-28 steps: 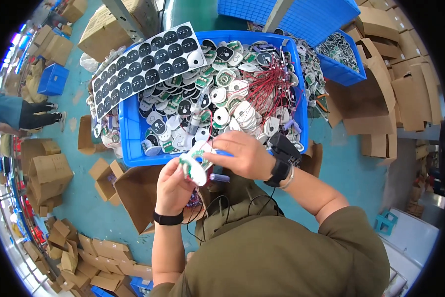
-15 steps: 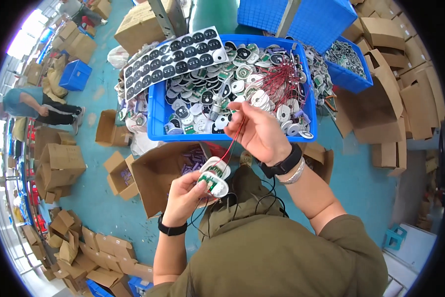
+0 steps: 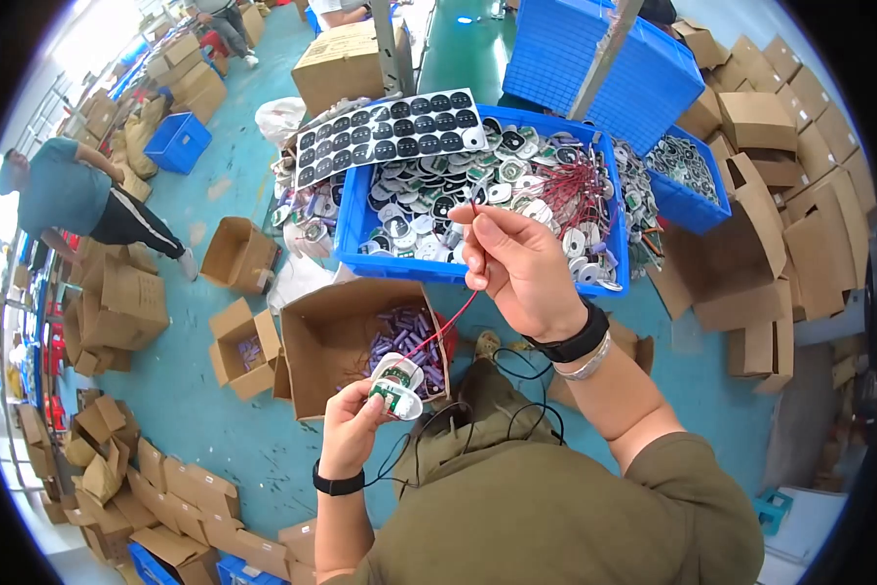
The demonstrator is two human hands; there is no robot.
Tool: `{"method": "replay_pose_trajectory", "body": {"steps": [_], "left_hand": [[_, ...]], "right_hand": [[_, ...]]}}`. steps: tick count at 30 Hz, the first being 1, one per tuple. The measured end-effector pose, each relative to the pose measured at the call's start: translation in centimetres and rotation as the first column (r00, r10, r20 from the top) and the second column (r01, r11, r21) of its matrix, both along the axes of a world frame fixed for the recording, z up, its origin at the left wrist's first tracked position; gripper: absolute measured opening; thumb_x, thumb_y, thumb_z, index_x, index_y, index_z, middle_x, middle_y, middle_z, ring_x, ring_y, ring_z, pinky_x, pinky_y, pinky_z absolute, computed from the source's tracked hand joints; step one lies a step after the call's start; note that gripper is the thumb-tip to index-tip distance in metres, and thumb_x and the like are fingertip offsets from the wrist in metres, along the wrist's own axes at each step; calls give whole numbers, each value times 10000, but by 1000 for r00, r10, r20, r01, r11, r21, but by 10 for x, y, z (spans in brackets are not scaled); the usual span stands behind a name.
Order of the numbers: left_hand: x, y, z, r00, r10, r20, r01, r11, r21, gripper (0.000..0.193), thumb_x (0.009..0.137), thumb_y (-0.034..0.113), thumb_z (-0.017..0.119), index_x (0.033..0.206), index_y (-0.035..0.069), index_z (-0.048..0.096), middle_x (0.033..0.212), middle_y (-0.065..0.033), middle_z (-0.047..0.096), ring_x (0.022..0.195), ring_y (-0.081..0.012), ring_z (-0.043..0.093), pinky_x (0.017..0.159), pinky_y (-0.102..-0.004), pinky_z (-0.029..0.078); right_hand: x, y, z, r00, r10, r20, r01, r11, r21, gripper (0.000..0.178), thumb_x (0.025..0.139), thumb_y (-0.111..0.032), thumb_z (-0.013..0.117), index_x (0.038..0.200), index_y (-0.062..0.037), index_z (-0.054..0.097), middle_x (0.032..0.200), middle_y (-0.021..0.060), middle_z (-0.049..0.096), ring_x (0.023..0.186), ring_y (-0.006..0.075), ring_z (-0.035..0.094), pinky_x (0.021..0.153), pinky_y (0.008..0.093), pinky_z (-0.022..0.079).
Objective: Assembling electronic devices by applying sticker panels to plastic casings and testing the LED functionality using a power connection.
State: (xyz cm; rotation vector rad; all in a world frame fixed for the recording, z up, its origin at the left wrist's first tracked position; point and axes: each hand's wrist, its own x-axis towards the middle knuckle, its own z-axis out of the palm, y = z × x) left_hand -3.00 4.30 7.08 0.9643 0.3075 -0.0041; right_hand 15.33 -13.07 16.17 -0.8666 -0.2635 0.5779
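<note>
My left hand is closed on a white plastic housing, its two oval halves spread apart with a green circuit board showing inside. A red wire runs from the housing up to my right hand. There, thumb and fingers pinch the wire near its upper end, and the exact tip is hard to make out. My right hand is just in front of a blue tub heaped with similar white housings, boards and a bundle of red wires.
Below the tub, an open cardboard box holds purple cylindrical cells. A sheet of black round stickers lies across the tub's left corner. Blue crates and cartons stand around. A person is on the left.
My hands have drawn slightly farther apart, with the red wire stretched longer between them. My view has shifted, showing more of the box of cells. The person on the left has moved.
</note>
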Motion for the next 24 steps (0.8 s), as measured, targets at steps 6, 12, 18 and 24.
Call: {"method": "replay_pose_trajectory", "body": {"steps": [6,12,18,24], "left_hand": [[-12,2,-8,1000,3,1,-3,1000,15,159,839,61,498,962,-37,524,884,-82,587,779,-139,583,692,-282,504],[-14,4,-2,984,157,88,-163,984,71,170,844,59,466,971,-45,509,1086,-172,529,860,-207,581,713,-343,508],[7,-1,56,873,436,219,-443,896,-16,185,862,94,480,993,-29,522,902,-91,588,818,-166,586,712,-310,504],[21,-14,73,818,492,299,-508,861,-25,189,849,89,507,989,-37,523,890,-94,594,786,-140,588,676,-279,514]], "right_hand": [[-19,9,8,999,-26,46,27,999,-30,197,833,-115,539,985,8,567,699,5,517,563,57,442,464,186,359],[-30,14,5,992,-9,129,6,1000,21,129,782,-56,595,899,-7,616,716,7,542,579,52,457,490,179,369],[-61,28,4,747,89,659,154,941,-301,114,743,17,612,855,0,623,774,22,524,623,59,451,525,169,341],[-67,53,3,519,37,854,369,891,-262,91,700,38,600,765,-26,588,694,56,503,594,157,509,499,241,393]]}}
